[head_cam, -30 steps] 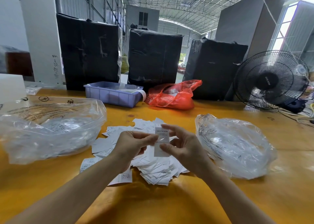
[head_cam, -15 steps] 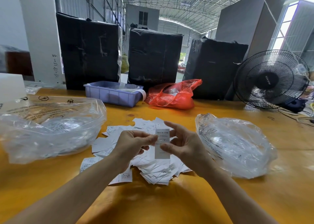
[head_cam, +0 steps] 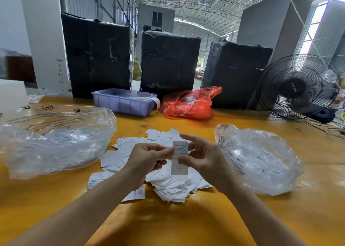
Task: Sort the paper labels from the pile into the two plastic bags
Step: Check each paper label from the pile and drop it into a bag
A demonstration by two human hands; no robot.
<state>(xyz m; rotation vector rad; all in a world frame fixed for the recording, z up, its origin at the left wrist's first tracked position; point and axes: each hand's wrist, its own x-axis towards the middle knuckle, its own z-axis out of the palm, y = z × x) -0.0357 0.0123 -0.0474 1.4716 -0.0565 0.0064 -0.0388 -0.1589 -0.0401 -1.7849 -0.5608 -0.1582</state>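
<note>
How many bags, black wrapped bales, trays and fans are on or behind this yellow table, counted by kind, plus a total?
Clear plastic bags: 2, one at left, one at right
Red plastic bag: 1
Black wrapped bales: 3, left, middle, right
Purple tray: 1
Black fan: 1
Total: 8

Bare table [head_cam: 186, 225] between both bags [head_cam: 261, 160]

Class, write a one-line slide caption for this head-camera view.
Both hands pinch one paper label above the pile, between two clear plastic bags.
</note>
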